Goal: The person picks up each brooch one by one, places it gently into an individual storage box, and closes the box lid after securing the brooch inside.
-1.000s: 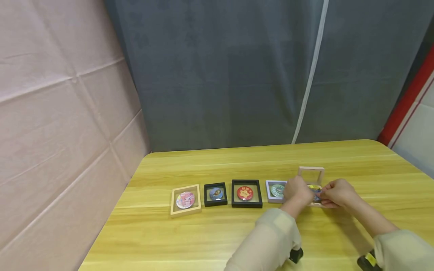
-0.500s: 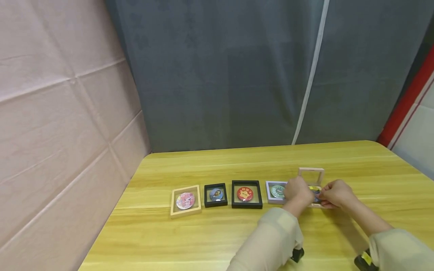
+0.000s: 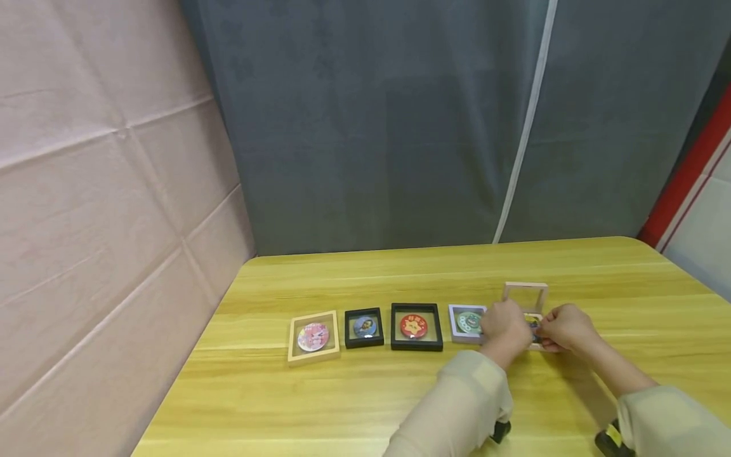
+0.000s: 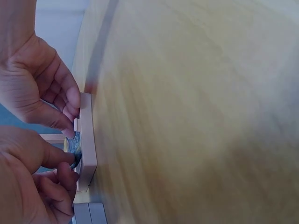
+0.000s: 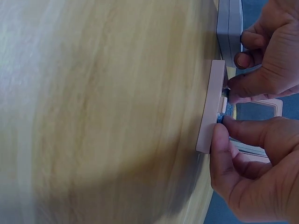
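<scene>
A small pink display frame [image 3: 525, 285] stands opened on the table at the right, its lid raised behind. Over its lower half is a round blue and yellow badge [image 4: 74, 145], partly hidden by fingers. My left hand [image 3: 506, 325] pinches the badge at one side, between thumb and curled fingers. From the other side my right hand [image 3: 568, 326] pinches its edge, thumb on the badge and fingertips along the frame's side. In the right wrist view, the frame's lower half [image 5: 211, 109] lies flat, with the badge's blue edge [image 5: 228, 108] showing between both thumbs.
Left of my hands, a lilac frame [image 3: 453, 325] with a green badge lies close by, partly covered by my left hand. Farther left are two black frames [image 3: 416, 346] [image 3: 364, 343] and a light wooden-coloured frame [image 3: 313, 359], each with a badge. A grey curtain [image 3: 365, 127] hangs behind the table [image 3: 274, 412].
Both hands stay at the pink frame with only slight finger shifts. Less of the badge shows between them now. The other frames have not moved.
</scene>
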`<state>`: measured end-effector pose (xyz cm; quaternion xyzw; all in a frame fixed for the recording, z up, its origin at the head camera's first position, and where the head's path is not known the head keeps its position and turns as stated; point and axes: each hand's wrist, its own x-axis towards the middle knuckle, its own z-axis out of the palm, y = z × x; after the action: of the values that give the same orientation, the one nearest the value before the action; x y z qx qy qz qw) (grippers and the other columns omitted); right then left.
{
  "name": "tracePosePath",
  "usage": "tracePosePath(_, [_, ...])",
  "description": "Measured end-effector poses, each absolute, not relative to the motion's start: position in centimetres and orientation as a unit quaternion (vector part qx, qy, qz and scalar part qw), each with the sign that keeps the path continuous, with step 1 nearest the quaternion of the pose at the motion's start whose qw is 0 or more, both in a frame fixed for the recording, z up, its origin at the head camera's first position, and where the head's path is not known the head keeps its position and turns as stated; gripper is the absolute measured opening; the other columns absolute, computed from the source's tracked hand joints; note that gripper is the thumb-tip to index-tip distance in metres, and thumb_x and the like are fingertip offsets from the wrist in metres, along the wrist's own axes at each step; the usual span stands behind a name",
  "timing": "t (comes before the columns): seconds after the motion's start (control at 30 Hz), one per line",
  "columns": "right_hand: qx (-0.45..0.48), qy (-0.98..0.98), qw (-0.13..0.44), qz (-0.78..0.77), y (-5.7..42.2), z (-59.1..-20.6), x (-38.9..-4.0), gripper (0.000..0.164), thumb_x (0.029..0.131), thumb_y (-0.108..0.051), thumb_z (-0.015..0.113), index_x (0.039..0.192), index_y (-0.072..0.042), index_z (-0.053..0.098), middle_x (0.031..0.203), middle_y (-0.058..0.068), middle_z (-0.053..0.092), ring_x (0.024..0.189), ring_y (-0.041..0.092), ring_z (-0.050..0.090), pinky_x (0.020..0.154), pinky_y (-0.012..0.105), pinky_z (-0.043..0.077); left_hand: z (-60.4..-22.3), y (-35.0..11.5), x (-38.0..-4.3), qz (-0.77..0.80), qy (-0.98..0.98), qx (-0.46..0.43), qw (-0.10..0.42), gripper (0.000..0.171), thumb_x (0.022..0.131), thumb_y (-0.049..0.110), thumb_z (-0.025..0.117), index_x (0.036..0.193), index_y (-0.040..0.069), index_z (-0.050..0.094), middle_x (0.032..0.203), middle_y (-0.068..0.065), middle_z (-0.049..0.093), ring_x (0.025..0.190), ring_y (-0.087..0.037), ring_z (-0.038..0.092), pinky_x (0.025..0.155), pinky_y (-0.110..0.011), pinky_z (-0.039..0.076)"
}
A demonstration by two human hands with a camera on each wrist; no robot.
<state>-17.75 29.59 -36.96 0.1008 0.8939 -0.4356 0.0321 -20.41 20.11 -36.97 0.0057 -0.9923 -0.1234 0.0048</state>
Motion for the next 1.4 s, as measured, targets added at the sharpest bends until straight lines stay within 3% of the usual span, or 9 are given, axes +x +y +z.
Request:
tracePosePath(0.37, [0.088,0.912,0.011,-0.401,29.6,-37.2,-17.8,0.016,0.078,0.000,0.047,0.070,0.009,0.058,0.052,0.003,0.057,0.044,0.011,0.058,0.046,0.026,0.050,-37.4,20.2,-20.0,-0.054,-0.998,-0.040,0.022,0.016,0.070,0.041,0.071,0.075,0.027,0.066,0.086,0.010,0.058,0.064,-0.008,0.056,0.049,-0.027,0.042])
tracePosePath(0.6, [0.044,0.936,-0.021,-0.347,29.6,-37.1,-17.4,0.012,0.075,-0.005,0.061,0.075,0.006,0.057,0.054,0.000,0.054,0.047,0.011,0.054,0.045,0.024,0.046,-37.1,19.9,-20.0,-0.023,-0.997,-0.063,0.036,0.016,0.070,0.041,0.071,0.069,0.027,0.064,0.075,0.008,0.054,0.062,-0.009,0.055,0.050,-0.026,0.042])
tracePosePath(0.83, [0.028,0.948,-0.048,-0.314,30.1,-36.8,-17.0,0.018,0.074,-0.010,0.064,0.078,0.007,0.058,0.053,-0.001,0.054,0.047,0.012,0.051,0.045,0.025,0.042,-36.9,19.6,-20.5,-0.033,-0.997,-0.055,0.040,0.012,0.071,0.038,0.071,0.073,0.027,0.065,0.074,0.007,0.055,0.063,-0.009,0.056,0.049,-0.027,0.042])
tracePosePath(0.93, [0.032,0.948,-0.037,-0.313,30.4,-36.7,-17.0,0.031,0.075,-0.011,0.062,0.089,0.016,0.055,0.057,0.006,0.058,0.046,0.013,0.052,0.046,0.027,0.043,-36.9,19.5,-20.6,-0.029,-0.997,-0.056,0.035,0.014,0.069,0.037,0.073,0.075,0.026,0.065,0.075,0.007,0.055,0.062,-0.009,0.056,0.048,-0.026,0.041])
tracePosePath(1.07, [0.049,0.938,0.027,-0.341,30.5,-36.7,-16.9,0.060,0.073,-0.009,0.062,0.112,0.027,0.034,0.067,0.014,0.059,0.043,0.012,0.051,0.044,0.028,0.045,-36.6,19.3,-20.7,-0.020,-0.998,-0.057,0.034,0.024,0.071,0.039,0.071,0.089,0.025,0.064,0.076,0.006,0.054,0.059,-0.009,0.053,0.046,-0.025,0.040])
tracePosePath(1.23, [0.058,0.922,0.087,-0.373,30.3,-37.0,-16.6,0.084,0.064,-0.008,0.072,0.123,0.024,0.021,0.067,0.011,0.052,0.042,0.010,0.044,0.042,0.025,0.044,-36.3,18.9,-21.0,-0.065,-0.996,-0.049,0.030,0.060,0.074,0.041,0.067,0.124,0.018,0.045,0.078,0.003,0.057,0.057,-0.012,0.052,0.044,-0.025,0.038])
tracePosePath(1.4, [0.063,0.924,0.087,-0.367,30.1,-37.2,-16.5,0.089,0.062,-0.011,0.078,0.123,0.022,0.022,0.071,0.011,0.054,0.044,0.011,0.046,0.044,0.025,0.044,-36.2,17.9,-21.5,-0.145,-0.986,-0.074,0.024,0.064,0.074,0.036,0.067,0.126,0.017,0.035,0.068,0.000,0.054,0.051,-0.013,0.049,0.043,-0.026,0.036])
